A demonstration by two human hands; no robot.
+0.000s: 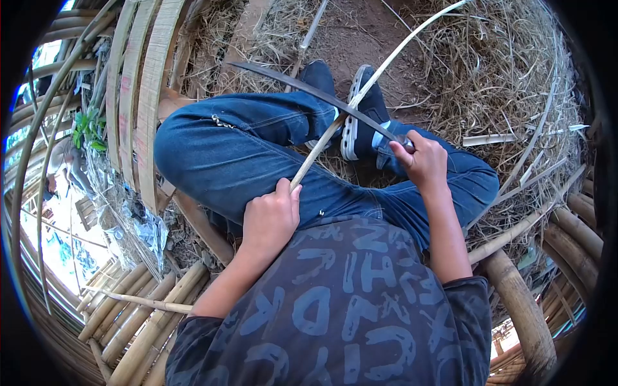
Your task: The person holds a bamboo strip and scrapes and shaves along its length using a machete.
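My left hand is closed around the lower end of a long, pale bamboo strip. From there the strip runs up past my shoes and bends to the right at its far end. In my right hand is the handle of a machete, with fingers wrapped round it. Its long dark blade points to the upper left and crosses the strip, touching or very close to it, above my ankles. The strip looks lighter and rougher near the crossing.
I sit cross-legged in jeans and dark shoes. Dry shavings cover the ground ahead. Wooden slats stand at the left, bamboo poles lie lower left, and a thick bamboo post is at the lower right.
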